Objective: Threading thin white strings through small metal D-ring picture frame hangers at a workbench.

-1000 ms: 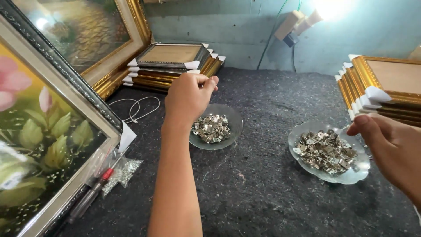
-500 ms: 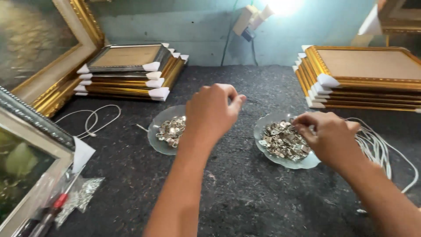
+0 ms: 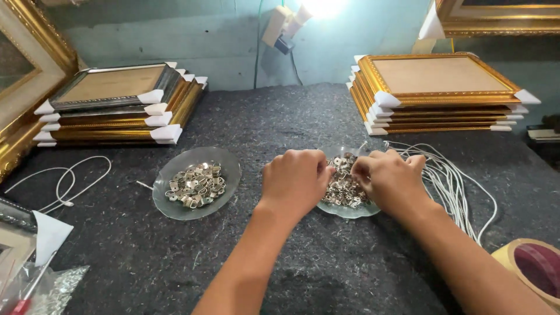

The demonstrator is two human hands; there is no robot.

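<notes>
Dark grey felt-covered tabletop (image 3: 303, 116), teal wall behind with a lamp glaring at top centre.

Both hands sit over a glass dish (image 3: 350, 210) full of small silver metal clips (image 3: 343, 188), centre of the tabletop. Left hand (image 3: 294, 182): fingers curled in, knuckles up, fingertips down at the dish's left edge among the clips. Can't tell if it has actually pinched one; the fingers hide that. Right hand (image 3: 389, 178): same posture, fingers bunched and curled at the dish's right edge, touching the pile; what it holds is hidden too. The two hands are close together, almost touching across the dish.

Second glass dish (image 3: 224, 166) with the same kind of clips lies to the left, apart from the hands.

White cords (image 3: 452, 181) in a bundle lie just right of the right hand. One loose white cord loop (image 3: 70, 181) at far left.

Stack of gold picture frames (image 3: 437, 93) with white corner guards at back right; another stack (image 3: 116, 105), silver frame on top, at back left. Tape roll (image 3: 534, 268) at bottom right corner.
</notes>
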